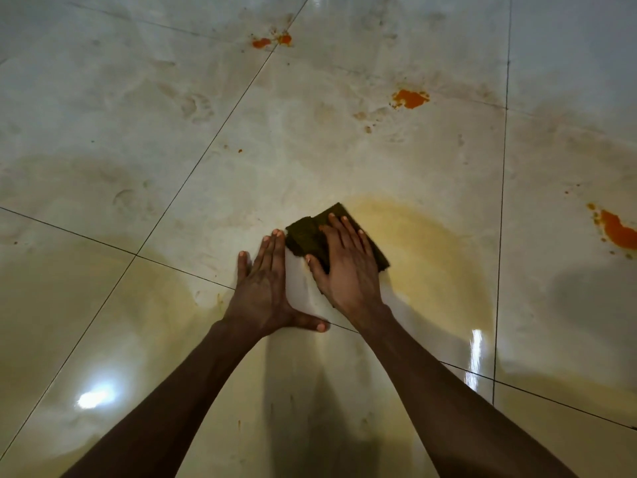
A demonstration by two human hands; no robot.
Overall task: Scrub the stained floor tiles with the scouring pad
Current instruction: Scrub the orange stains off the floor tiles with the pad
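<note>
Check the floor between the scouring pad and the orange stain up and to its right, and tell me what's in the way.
Nothing visible blocks it. The right hand presses flat on the scouring pad, and only bare, smeared floor tiles lie between it and the orange stain. The left hand rests on the floor beside the pad, off that path.

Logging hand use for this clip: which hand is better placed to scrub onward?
Right. The right hand already presses flat on the scouring pad, while the left hand only rests on bare tile.
</note>
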